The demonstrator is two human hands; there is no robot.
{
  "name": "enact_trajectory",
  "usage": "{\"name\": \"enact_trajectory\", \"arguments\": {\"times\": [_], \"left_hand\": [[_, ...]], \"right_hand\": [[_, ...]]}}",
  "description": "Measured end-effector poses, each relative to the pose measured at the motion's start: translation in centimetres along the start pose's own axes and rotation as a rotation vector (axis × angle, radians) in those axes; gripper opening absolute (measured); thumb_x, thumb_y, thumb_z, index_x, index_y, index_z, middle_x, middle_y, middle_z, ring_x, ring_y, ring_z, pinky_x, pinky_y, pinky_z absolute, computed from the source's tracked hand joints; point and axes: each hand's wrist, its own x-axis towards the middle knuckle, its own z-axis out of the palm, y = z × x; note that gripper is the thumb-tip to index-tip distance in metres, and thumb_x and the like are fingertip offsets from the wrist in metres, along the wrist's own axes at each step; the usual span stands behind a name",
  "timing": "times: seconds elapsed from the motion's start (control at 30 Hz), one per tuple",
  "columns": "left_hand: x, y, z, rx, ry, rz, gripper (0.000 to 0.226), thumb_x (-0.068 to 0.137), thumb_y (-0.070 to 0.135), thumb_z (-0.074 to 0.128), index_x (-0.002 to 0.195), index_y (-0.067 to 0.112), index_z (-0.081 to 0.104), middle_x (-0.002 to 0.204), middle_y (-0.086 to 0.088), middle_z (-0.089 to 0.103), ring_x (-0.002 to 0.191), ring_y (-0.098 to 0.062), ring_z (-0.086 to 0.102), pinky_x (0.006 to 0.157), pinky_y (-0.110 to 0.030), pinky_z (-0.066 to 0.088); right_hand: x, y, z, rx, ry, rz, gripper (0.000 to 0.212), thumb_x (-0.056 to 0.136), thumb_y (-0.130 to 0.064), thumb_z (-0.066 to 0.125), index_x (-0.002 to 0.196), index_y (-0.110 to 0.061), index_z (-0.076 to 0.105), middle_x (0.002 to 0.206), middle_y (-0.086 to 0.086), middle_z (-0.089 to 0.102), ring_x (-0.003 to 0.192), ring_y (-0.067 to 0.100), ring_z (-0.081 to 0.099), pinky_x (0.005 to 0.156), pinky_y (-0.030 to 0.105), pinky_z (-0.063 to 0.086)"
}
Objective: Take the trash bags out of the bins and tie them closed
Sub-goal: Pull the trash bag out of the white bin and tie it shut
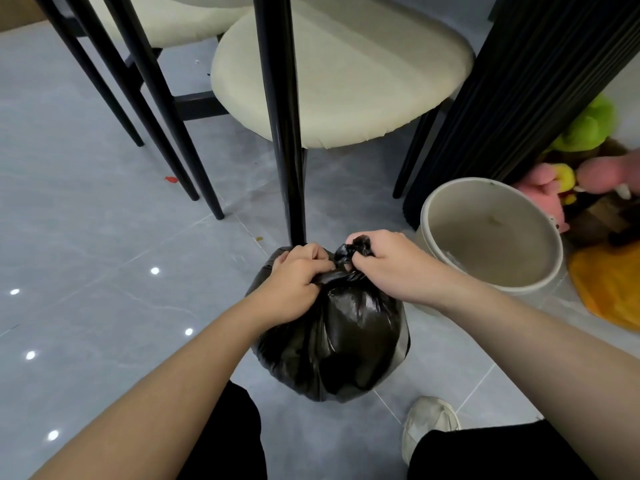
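Head view, sole entry. Item: black trash bag (332, 341), full and rounded, stood on the grey tiled floor (86, 254) between the person's knees, directly below both hands. Its gathered neck rose upward toward the camera, twisted into a short bunch at the top. Left hand (294, 275): fist clenched around plastic on the neck's left side. Right hand (384, 261): fingers pinched shut on a black tail of the bag, held just above and right of the neck. The two hands were nearly touching, about equally near the knot (which did not look cinched yet, as far as could be judged). The tightening pull would likely run sideways, left and right, across the upright neck. Item: cream bin (433, 216), unlined, tipped toward the viewer, just right of the bag. Also noted: black chair leg (284, 133) immediately behind the bag; plush toys (585, 133) far right; one pale shoe (429, 424).
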Motion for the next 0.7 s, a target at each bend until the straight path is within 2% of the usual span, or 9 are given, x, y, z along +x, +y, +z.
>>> {"name": "enact_trajectory", "arguments": {"times": [0.07,0.13,0.23,0.33,0.43,0.5,0.57,0.63,0.7], "left_hand": [[0.1,-0.3,0.1,-0.032,0.060,-0.007,0.028,0.078,0.008,0.052,0.098,0.023,0.065,0.102,0.010,0.048,0.108,-0.016,0.042,0.107,-0.046,0.028],[0.2,-0.4,0.3,-0.027,0.181,-0.047,0.038,0.074,0.011,0.064,0.108,0.027,0.059,0.110,0.007,0.046,0.112,-0.018,0.043,0.104,-0.045,0.033],[-0.2,0.2,0.4,0.046,0.317,-0.185,0.043,0.067,0.025,0.076,0.104,0.027,0.053,0.106,0.005,0.050,0.103,-0.018,0.050,0.092,-0.039,0.042],[-0.9,0.5,0.7,0.077,0.217,-0.163,0.026,0.071,0.015,0.066,0.094,0.021,0.055,0.094,0.003,0.054,0.093,-0.023,0.055,0.080,-0.039,0.047],[-1.3,0.1,1.0,-0.001,0.045,-0.084,0.037,0.072,0.001,0.056,0.105,0.017,0.064,0.103,0.001,0.060,0.102,-0.022,0.057,0.089,-0.038,0.047],[-1.4,0.2,0.8,-0.071,-0.021,-0.086,0.048,0.078,-0.002,0.055,0.119,0.021,0.062,0.117,0.003,0.063,0.112,-0.016,0.057,0.098,-0.028,0.043],[-1.6,0.5,0.6,-0.118,-0.076,-0.103,0.051,0.083,-0.001,0.054,0.128,0.023,0.056,0.125,0.006,0.061,0.117,-0.011,0.054,0.096,-0.015,0.036],[-1.6,0.5,0.6,-0.107,-0.058,-0.084,0.051,0.085,0.004,0.056,0.132,0.023,0.050,0.131,0.004,0.055,0.121,-0.011,0.050,0.095,-0.010,0.030],[-1.5,0.5,0.5,-0.089,0.003,-0.093,0.048,0.089,0.014,0.055,0.135,0.021,0.045,0.135,0.002,0.049,0.125,-0.012,0.045,0.099,-0.013,0.028]], "right_hand": [[-0.2,-0.4,0.1,0.031,-0.062,-0.056,0.022,0.091,-0.009,0.041,0.072,-0.008,0.052,0.061,0.002,0.045,0.055,0.013,0.039,0.054,0.022,0.027],[0.0,-0.4,0.1,0.132,-0.071,-0.063,0.024,0.091,-0.008,0.041,0.071,-0.011,0.053,0.059,0.003,0.041,0.052,0.015,0.035,0.051,0.028,0.028],[0.3,-0.4,0.0,0.185,-0.032,-0.044,0.030,0.092,-0.008,0.039,0.066,-0.017,0.050,0.059,0.005,0.036,0.052,0.019,0.030,0.050,0.031,0.024],[0.4,-0.2,0.1,0.202,-0.025,-0.027,0.031,0.092,-0.008,0.039,0.064,-0.018,0.049,0.057,0.000,0.033,0.048,0.013,0.027,0.047,0.028,0.023],[0.3,0.1,0.3,0.158,-0.074,0.014,0.023,0.090,-0.009,0.040,0.071,-0.008,0.053,0.058,0.000,0.034,0.046,0.010,0.027,0.045,0.024,0.024],[0.3,0.1,0.5,0.152,-0.106,0.054,0.020,0.090,-0.008,0.040,0.076,-0.004,0.053,0.058,0.000,0.035,0.044,0.009,0.027,0.044,0.022,0.024],[0.2,0.3,0.6,0.198,-0.129,0.097,0.022,0.089,-0.008,0.040,0.072,-0.011,0.052,0.059,0.003,0.037,0.049,0.013,0.032,0.048,0.024,0.028],[0.3,0.6,0.7,0.267,-0.118,0.146,0.026,0.090,-0.009,0.038,0.069,-0.017,0.051,0.068,0.010,0.042,0.058,0.020,0.039,0.056,0.032,0.035],[0.3,0.9,0.6,0.294,-0.081,0.216,0.027,0.092,-0.011,0.037,0.070,-0.017,0.052,0.070,0.010,0.045,0.055,0.018,0.043,0.060,0.035,0.045]]}}
